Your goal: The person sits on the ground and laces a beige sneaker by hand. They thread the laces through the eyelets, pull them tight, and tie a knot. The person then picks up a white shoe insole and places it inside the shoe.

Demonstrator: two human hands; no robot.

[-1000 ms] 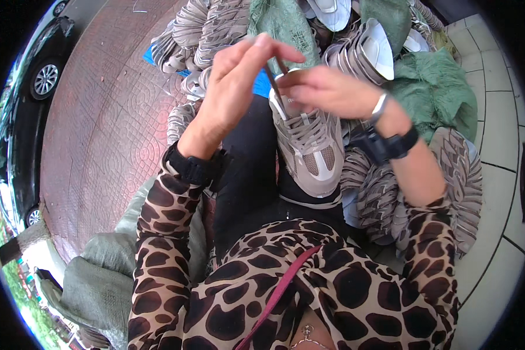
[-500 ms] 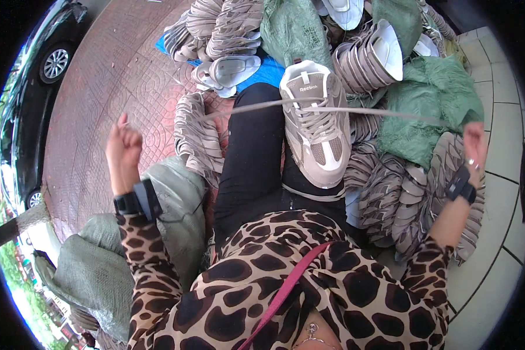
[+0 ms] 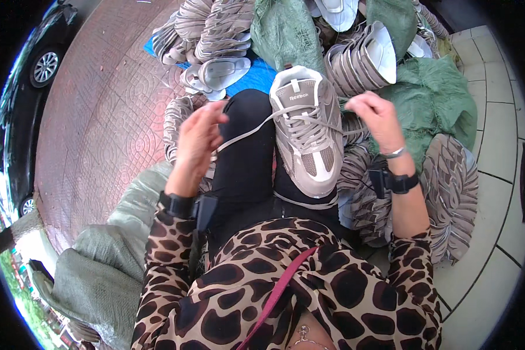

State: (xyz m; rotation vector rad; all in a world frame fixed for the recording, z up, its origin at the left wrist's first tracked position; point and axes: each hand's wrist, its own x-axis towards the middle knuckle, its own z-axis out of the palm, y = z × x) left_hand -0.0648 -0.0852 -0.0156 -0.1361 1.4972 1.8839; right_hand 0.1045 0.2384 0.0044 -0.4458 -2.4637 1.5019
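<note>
A beige and white lace-up sneaker (image 3: 312,149) rests on my right thigh, toe toward me. Its flat beige shoelace (image 3: 248,135) is threaded through the eyelets and crossed near the tongue. One lace end drapes left over my black trousers; the other runs right, passing behind my right hand. My left hand (image 3: 201,131) hovers left of the sneaker, fingers apart and loosely bent, near the left lace end. Just right of the sneaker is my right hand (image 3: 379,119), fingers loosely bent and pointing toward it, with nothing visible in them. A pale cord (image 3: 309,205) crosses my thigh by the toe.
Stacks of beige shoe uppers (image 3: 449,195) surround my legs, some nested (image 3: 364,58) at the far side. Green woven sacks (image 3: 428,96) lie ahead and right, a grey-green sack (image 3: 99,274) at left. A black car (image 3: 35,76) stands beyond the red paving.
Both hands have come inward from wide apart to either side of the sneaker. The shoelace, stretched taut between them before, now lies slack, apparently let go.
</note>
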